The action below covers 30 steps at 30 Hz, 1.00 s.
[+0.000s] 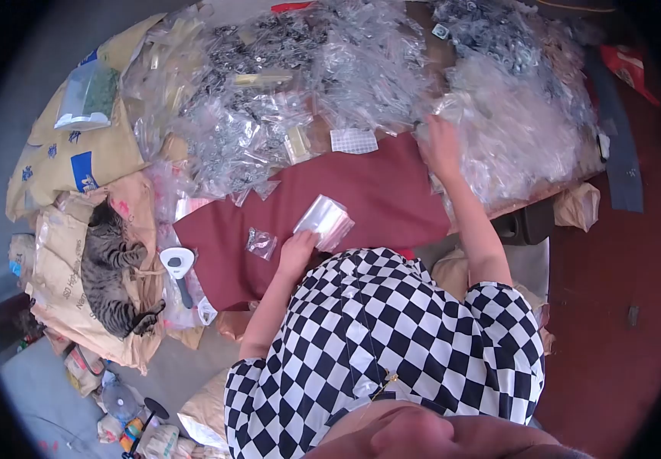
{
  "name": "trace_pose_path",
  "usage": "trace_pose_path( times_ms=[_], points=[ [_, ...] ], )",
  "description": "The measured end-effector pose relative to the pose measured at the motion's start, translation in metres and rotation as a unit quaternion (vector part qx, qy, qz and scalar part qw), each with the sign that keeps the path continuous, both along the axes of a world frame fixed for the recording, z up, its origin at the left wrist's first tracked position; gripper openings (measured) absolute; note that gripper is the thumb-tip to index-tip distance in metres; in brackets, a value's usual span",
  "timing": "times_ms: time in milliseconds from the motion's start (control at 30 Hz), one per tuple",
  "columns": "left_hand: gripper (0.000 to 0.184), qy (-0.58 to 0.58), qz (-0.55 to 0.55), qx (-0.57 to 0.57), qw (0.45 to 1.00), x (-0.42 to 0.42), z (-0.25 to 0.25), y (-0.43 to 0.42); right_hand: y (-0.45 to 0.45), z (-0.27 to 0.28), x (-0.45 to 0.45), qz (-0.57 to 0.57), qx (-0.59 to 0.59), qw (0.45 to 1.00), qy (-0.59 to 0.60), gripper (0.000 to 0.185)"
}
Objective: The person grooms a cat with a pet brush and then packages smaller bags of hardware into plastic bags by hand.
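My left hand (299, 251) is closed on the near edge of a stack of clear plastic bags (321, 217) with pinkish edges, which lies on a dark red mat (376, 187). To the left of that hand, a small filled clear bag (261, 243) rests on the mat. My right hand (442, 145) is at the far right corner of the mat, beside a big heap of clear plastic bags (506, 122). Its fingers are bent together at the heap's edge, and what they hold cannot be made out. A white checked card (354, 141) lies at the mat's far edge.
Heaps of bagged dark small parts (246, 130) and bagged grey parts (372, 69) cover the far side. A tabby cat (108, 268) lies on brown paper sacks (58, 260) at left, near a white-headed tool (177, 264). A clear bin (87, 96) stands on a yellowish sack (39, 164).
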<state>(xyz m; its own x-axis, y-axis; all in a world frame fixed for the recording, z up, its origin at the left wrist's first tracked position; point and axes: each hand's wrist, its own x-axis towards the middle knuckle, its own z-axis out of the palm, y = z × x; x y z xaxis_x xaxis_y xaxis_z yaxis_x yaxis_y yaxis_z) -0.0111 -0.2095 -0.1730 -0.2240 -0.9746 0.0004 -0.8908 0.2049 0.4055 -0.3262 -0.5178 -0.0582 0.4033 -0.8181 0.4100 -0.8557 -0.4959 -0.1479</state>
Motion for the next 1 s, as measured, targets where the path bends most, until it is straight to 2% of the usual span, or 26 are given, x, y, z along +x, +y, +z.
trace_pose_path(
  times_ms=[100, 167, 200, 267, 300, 367, 400, 433, 467, 500, 567, 600, 633, 667, 767, 800, 833, 867, 900, 967, 1000],
  points=[
    [0.040, 0.010, 0.007, 0.051, 0.999, -0.002, 0.007, -0.004, -0.026, -0.043, 0.046, 0.096, 0.027, 0.995, 0.008, 0.069],
    [0.039, 0.038, 0.048, 0.006, 0.998, -0.009, 0.003, -0.008, -0.040, -0.066, 0.072, 0.046, 0.056, 0.997, 0.032, 0.055],
    [0.039, 0.062, 0.064, 0.006, 0.996, -0.012, 0.008, -0.011, -0.051, -0.076, 0.079, 0.059, 0.062, 0.996, 0.030, 0.055],
    [0.040, 0.045, 0.064, 0.043, 0.996, -0.012, 0.014, -0.013, -0.073, -0.089, 0.086, 0.005, 0.102, 0.995, -0.006, 0.031],
    [0.042, 0.031, 0.053, 0.073, 0.995, -0.012, 0.015, -0.013, -0.074, -0.081, 0.099, 0.016, 0.107, 0.994, -0.005, 0.031],
    [0.035, 0.058, 0.087, 0.042, 0.994, -0.012, 0.004, -0.011, -0.075, -0.050, 0.123, -0.034, 0.251, 0.940, -0.229, 0.020],
    [0.029, 0.093, 0.112, 0.032, 0.989, -0.012, 0.002, -0.010, -0.075, -0.048, 0.131, 0.023, 0.227, 0.941, -0.251, 0.020],
    [0.023, 0.127, 0.136, 0.022, 0.982, -0.013, 0.000, -0.009, -0.072, -0.047, 0.139, 0.026, 0.232, 0.940, -0.247, 0.020],
    [0.015, 0.140, 0.156, 0.001, 0.978, -0.013, -0.002, -0.009, -0.064, -0.048, 0.151, 0.051, 0.349, 0.883, -0.309, 0.018],
    [0.015, 0.142, 0.159, 0.004, 0.977, -0.012, 0.000, -0.011, -0.054, -0.048, 0.164, 0.073, 0.457, 0.808, -0.365, 0.017],
    [0.013, 0.174, 0.157, 0.049, 0.971, -0.008, 0.005, -0.020, -0.028, -0.066, 0.189, 0.048, 0.567, 0.719, -0.399, 0.022],
    [0.013, 0.175, 0.159, 0.050, 0.970, -0.007, 0.011, -0.025, -0.019, -0.077, 0.204, 0.013, 0.623, 0.681, -0.384, 0.023],
    [0.014, 0.166, 0.175, 0.097, 0.965, -0.007, 0.017, -0.029, -0.012, -0.090, 0.214, -0.024, 0.677, 0.638, -0.367, 0.024],
    [0.015, 0.157, 0.191, 0.144, 0.958, -0.006, 0.021, -0.033, -0.007, -0.102, 0.222, -0.024, 0.678, 0.637, -0.365, 0.024],
    [0.018, 0.143, 0.171, 0.163, 0.961, -0.003, 0.018, -0.034, -0.004, -0.122, 0.236, -0.037, 0.688, 0.645, -0.331, 0.025],
    [0.018, 0.144, 0.175, 0.164, 0.960, -0.001, 0.017, -0.032, -0.008, -0.109, 0.237, 0.057, 0.570, 0.760, -0.307, 0.024],
    [0.017, 0.152, 0.164, 0.131, 0.966, 0.000, 0.017, -0.030, -0.013, -0.090, 0.239, 0.150, 0.431, 0.847, -0.272, 0.022],
    [0.016, 0.160, 0.151, 0.097, 0.971, 0.001, 0.018, -0.028, -0.007, -0.045, 0.237, 0.160, 0.374, 0.895, -0.180, 0.023],
    [0.016, 0.162, 0.152, 0.097, 0.970, 0.002, 0.020, -0.026, -0.004, -0.025, 0.229, 0.161, 0.374, 0.896, -0.178, 0.023],
    [0.013, 0.176, 0.174, 0.012, 0.969, 0.005, 0.028, -0.022, -0.001, -0.001, 0.209, 0.307, 0.219, 0.926, 0.022, 0.025],
    [0.013, 0.178, 0.173, 0.009, 0.969, 0.007, 0.032, -0.020, 0.007, 0.004, 0.199, 0.307, 0.217, 0.926, 0.024, 0.025]
  ],
)
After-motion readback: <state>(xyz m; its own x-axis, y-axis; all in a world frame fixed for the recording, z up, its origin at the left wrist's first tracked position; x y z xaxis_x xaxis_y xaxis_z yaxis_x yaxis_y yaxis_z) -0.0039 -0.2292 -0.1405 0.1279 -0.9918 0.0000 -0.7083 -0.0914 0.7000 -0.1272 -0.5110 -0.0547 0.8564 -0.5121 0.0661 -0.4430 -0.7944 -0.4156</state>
